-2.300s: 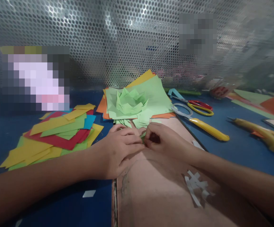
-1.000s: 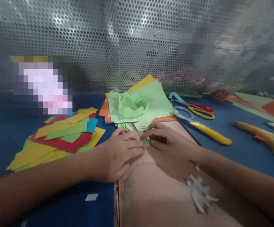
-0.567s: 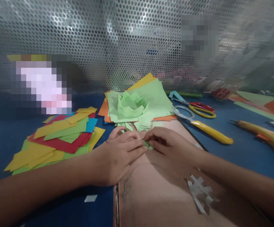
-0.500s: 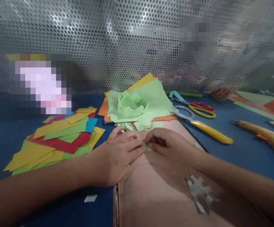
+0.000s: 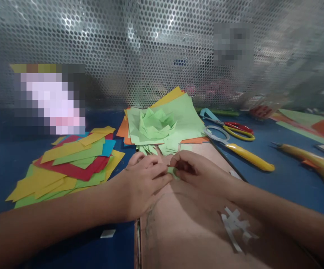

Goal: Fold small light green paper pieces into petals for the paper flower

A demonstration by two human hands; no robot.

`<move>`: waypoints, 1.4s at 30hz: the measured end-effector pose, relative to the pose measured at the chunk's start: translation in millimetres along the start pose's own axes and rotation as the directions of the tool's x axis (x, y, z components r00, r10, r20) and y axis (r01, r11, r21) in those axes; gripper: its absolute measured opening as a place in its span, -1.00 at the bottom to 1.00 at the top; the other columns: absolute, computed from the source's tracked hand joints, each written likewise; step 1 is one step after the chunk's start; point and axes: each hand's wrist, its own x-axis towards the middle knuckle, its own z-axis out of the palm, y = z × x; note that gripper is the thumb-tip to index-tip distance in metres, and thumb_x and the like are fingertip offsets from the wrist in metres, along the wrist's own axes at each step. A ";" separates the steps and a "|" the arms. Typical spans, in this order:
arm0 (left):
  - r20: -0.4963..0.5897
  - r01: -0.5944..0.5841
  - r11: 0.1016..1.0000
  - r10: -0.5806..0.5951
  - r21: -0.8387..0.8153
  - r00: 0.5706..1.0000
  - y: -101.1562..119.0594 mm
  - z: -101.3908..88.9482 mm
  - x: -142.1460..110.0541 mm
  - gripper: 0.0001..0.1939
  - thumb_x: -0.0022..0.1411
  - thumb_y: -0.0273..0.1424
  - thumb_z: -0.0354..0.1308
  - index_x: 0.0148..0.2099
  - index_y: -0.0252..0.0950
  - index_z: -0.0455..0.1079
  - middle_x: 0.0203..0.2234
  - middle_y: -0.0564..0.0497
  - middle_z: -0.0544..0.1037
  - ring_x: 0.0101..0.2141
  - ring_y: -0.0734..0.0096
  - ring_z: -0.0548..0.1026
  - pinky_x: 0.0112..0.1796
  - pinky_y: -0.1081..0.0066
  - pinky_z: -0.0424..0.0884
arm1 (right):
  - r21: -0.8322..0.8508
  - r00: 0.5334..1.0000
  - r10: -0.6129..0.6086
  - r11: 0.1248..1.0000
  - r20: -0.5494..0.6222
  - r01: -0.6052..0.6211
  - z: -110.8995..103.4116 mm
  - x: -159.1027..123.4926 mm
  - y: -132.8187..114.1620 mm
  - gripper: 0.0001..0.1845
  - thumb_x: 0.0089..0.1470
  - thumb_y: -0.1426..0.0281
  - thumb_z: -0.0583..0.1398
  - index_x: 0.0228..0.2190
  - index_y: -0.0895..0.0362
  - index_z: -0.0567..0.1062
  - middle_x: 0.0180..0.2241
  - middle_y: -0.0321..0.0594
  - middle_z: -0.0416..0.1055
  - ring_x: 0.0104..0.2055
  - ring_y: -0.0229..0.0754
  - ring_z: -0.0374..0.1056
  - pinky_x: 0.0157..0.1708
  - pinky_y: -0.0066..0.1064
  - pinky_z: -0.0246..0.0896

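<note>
A small piece of light green paper [image 5: 172,172] lies on the pinkish board between my hands, mostly covered by fingers. My left hand [image 5: 146,181] is closed at its left side, bent fingers pressed down on it. From the right, my right hand [image 5: 197,170] pinches its other edge with thumb and fingers. Just beyond them are folded green paper pieces [image 5: 170,145] and a pointed, bowl-like green paper flower [image 5: 158,123]. The flower rests on a stack of green, yellow and orange sheets [image 5: 190,116].
Cut paper pieces in several colours [image 5: 75,160] are heaped left. Scissors [image 5: 239,129], a yellow-handled tool with a grey ring [image 5: 248,157] and yellow pliers-like tool [image 5: 310,158] lie right. White strips [image 5: 236,226] sit on the board [image 5: 184,231]. A perforated metal panel [image 5: 108,48] stands behind.
Both hands stay in nearly the same place. The right fingers have shifted slightly, and a little more of the green paper shows between the hands.
</note>
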 end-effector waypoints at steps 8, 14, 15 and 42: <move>0.040 0.021 1.000 -0.020 -0.020 0.999 -1.8 2.6 -1.5 -0.63 0.27 -0.38 -0.10 0.09 -0.25 0.28 -0.02 -0.11 0.37 -0.05 0.04 0.19 -0.07 0.02 0.00 | 0.157 0.996 0.090 0.984 -0.001 -0.089 1.1 1.4 10.4 -0.82 0.06 0.41 0.13 -0.27 0.12 0.48 -0.35 -0.25 0.46 -0.37 -0.27 0.32 -0.41 -0.47 0.19; 0.048 0.024 1.000 -0.024 -0.005 0.999 -1.1 1.4 -1.2 -0.64 0.29 -0.37 -0.14 0.08 -0.27 0.29 0.00 -0.13 0.34 -0.05 0.02 0.17 -0.10 -0.01 0.00 | 0.128 0.996 0.071 0.990 -0.045 -0.065 1.1 0.7 7.3 -0.89 0.03 0.43 0.13 -0.39 0.15 0.46 -0.46 -0.28 0.42 -0.46 -0.29 0.27 -0.48 -0.50 0.15; 0.046 0.022 1.000 -0.022 -0.003 0.999 -1.1 1.4 -1.3 -0.64 0.29 -0.37 -0.14 0.08 -0.27 0.29 0.01 -0.13 0.34 -0.04 0.02 0.17 -0.09 -0.01 0.00 | 0.123 0.997 0.065 0.991 -0.043 -0.059 1.2 0.6 7.1 -0.88 0.04 0.42 0.12 -0.39 0.15 0.47 -0.45 -0.27 0.42 -0.45 -0.29 0.28 -0.47 -0.50 0.15; -0.023 0.061 0.991 -0.064 -0.120 0.998 -4.8 3.2 -1.4 -0.62 0.15 -0.40 -0.05 0.02 -0.28 0.31 -0.04 -0.10 0.35 -0.08 0.10 0.20 -0.11 0.09 0.05 | -0.109 0.991 0.075 0.990 -0.110 -0.087 5.5 -1.7 4.4 -0.91 0.04 0.39 0.14 -0.47 0.12 0.39 -0.61 -0.40 0.20 -0.56 -0.34 0.08 -0.60 -0.52 -0.06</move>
